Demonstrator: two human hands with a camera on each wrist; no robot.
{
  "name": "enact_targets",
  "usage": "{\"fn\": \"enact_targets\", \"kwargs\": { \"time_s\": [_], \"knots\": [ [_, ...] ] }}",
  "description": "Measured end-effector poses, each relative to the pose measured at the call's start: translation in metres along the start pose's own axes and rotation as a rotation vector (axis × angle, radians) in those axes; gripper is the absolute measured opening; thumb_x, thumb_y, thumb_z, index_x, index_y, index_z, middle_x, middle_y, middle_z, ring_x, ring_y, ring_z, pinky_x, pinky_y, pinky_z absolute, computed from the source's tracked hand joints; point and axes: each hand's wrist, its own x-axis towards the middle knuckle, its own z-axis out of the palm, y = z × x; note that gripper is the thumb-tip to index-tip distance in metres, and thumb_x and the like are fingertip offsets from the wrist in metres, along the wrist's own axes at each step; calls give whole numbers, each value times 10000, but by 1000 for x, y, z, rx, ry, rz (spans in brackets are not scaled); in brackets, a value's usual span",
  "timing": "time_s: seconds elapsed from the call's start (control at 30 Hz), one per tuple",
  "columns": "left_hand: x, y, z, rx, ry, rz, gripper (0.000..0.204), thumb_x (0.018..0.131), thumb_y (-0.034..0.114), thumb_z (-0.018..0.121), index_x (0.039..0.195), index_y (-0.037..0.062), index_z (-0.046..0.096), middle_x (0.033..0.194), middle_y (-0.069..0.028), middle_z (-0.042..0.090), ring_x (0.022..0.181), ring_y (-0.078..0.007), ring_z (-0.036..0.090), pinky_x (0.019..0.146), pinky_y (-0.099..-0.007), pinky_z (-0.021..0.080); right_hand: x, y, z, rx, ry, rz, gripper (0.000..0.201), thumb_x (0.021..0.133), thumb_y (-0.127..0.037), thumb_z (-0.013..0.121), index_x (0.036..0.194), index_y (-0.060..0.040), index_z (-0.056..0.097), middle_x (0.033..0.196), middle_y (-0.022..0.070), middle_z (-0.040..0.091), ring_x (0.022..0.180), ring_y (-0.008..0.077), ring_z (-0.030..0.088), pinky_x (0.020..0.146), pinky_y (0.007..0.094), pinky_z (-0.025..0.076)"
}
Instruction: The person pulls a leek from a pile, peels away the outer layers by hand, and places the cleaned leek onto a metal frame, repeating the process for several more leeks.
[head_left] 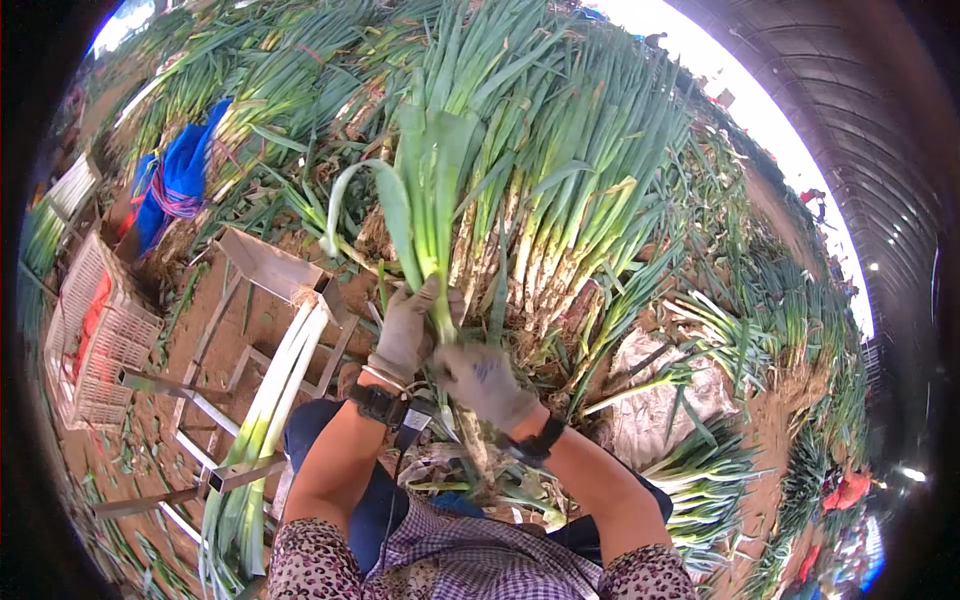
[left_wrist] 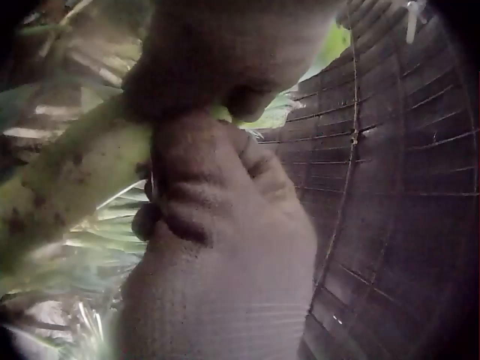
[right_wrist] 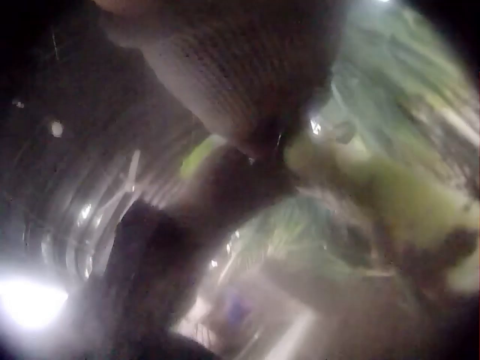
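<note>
Only the head view takes in the whole scene: left of the leek (head_left: 432, 215) stands a white plastic crate (head_left: 95, 335), then a metal rack (head_left: 262, 330) carrying trimmed leeks. The gloved left hand (head_left: 405, 330) curls round the leek's stalk just above the gloved right hand (head_left: 483, 380), which grips it lower, the leaves standing upright before the heaped leek pile (head_left: 560, 170). The left wrist view shows soil specks on the stalk (left_wrist: 67, 187); the right wrist view is blurred. No writing is legible.
</note>
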Motion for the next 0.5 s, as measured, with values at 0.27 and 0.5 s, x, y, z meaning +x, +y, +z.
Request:
{"fn": "enact_targets", "kwargs": {
  "time_s": [0.27, 0.5],
  "knots": [
    [4, 30, -12, -67, -119, 98, 272, 942, 268, 555, 1074, 33, 515, 882, -76, 587, 800, -246, 612, 806, -471, 517, -105, 4, 10, 83, -326, 284, 389, 776, -185, 692, 1147, -123, 591, 923, 115, 610, 878, 262, 625, 679, 376, 510],
    [-6, 14, 6, -59, -170, 9, 315, 929, 275, 574, 1105, 23, 506, 863, -77, 584, 786, -217, 599, 737, -389, 514, 12, -9, -12, -17, 163, 287, 291, 721, -108, 739, 991, -77, 637, 923, 112, 608, 815, 248, 616, 703, 350, 499]
  ]
}}
